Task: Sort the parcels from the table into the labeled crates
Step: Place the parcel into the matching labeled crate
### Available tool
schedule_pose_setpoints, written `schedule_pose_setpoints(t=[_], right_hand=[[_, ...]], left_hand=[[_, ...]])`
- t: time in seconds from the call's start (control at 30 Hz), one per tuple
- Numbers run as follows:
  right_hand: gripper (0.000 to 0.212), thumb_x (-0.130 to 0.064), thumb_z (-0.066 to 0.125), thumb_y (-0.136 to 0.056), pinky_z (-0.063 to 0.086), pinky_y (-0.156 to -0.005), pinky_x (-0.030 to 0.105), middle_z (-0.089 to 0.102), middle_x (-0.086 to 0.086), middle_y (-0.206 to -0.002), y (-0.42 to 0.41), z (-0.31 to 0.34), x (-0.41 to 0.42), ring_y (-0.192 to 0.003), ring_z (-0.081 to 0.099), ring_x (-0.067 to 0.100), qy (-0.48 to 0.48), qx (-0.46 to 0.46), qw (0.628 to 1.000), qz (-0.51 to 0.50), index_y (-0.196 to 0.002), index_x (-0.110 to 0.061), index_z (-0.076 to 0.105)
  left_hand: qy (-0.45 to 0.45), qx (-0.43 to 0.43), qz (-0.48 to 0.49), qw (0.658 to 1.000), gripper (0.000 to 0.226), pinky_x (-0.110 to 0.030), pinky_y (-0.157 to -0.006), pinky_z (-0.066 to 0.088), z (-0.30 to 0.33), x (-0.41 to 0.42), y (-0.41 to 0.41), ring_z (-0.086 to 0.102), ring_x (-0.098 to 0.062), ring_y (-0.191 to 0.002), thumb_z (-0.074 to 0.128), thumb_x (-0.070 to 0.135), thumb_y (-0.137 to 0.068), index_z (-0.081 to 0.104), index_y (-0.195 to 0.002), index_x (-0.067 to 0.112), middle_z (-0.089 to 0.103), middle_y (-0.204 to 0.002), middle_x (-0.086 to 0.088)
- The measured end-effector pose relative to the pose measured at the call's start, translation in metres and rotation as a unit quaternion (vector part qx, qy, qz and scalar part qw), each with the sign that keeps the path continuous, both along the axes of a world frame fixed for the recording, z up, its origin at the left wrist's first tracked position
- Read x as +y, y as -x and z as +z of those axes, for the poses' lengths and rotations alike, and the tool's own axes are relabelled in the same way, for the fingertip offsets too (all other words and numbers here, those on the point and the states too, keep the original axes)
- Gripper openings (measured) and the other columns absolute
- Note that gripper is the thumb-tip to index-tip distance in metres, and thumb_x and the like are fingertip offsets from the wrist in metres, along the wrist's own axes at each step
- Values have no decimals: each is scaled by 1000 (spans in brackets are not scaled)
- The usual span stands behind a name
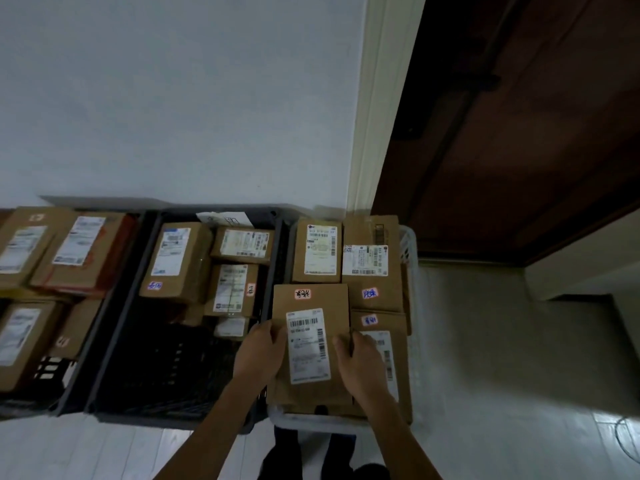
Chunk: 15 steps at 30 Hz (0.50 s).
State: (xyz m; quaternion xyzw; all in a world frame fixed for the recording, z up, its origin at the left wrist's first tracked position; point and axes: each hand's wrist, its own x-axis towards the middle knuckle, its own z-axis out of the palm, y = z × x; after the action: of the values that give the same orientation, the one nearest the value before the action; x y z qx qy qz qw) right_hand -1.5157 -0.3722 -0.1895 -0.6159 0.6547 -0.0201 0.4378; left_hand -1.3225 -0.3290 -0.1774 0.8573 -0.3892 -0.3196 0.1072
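Standing against the pale wall, three crates sit side by side on the floor, and beside them, at the right, is a dark wooden door. The middle dark crate is the biggest thing I can see whole; several brown boxes lie in its far half, while the near half shows its bare slotted bottom. The left crate is only partly in view and also holds boxes with white labels. The white crate at the right is already nearly full, with boxes laid flat and close together, I think so that more can fit.

The person bends over this white crate and holds one flat parcel over its near left corner, label side up. It has a long white shipping label and a small handwritten sticker near its far edge. Similar stickers are on the neighbouring boxes, so I judge the sticker decides the crate.

The left hand grips the left edge of the parcel, thumb on top. The right hand grips the right edge in the same way. Both sides are held probably to lower it level onto the boxes below. I cannot tell if it already rests on them.
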Motion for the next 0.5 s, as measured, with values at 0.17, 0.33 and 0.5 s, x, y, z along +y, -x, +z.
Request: schedule_pose_setpoints(t=[0.17,0.33,0.5], right_hand=[[25,-48,46,-104,46,-71,21,60,-6,-94,1,-6,-2,-82,59,4,-16,-8,1000,8,-101,-25,56],[22,-44,48,-104,54,-74,23,64,-3,-92,3,0,-4,-78,63,7,3,-27,999,-23,-98,-24,56],[22,-43,46,-105,39,-55,17,63,1,-95,1,27,-38,-75,61,7,49,-29,997,-44,-104,-22,55]], left_hand=[[-22,-20,-22,999,39,-38,-86,54,3,-5,0,62,-20,-100,43,49,-102,56,-121,18,60,-116,-2],[-12,-16,-39,999,38,-36,-88,53,9,-12,4,62,-21,-106,43,45,-103,55,-124,16,57,-124,-3],[39,0,-32,999,44,-37,-92,51,23,-45,-2,59,-22,-109,45,47,-102,54,-132,16,56,-122,-2]])
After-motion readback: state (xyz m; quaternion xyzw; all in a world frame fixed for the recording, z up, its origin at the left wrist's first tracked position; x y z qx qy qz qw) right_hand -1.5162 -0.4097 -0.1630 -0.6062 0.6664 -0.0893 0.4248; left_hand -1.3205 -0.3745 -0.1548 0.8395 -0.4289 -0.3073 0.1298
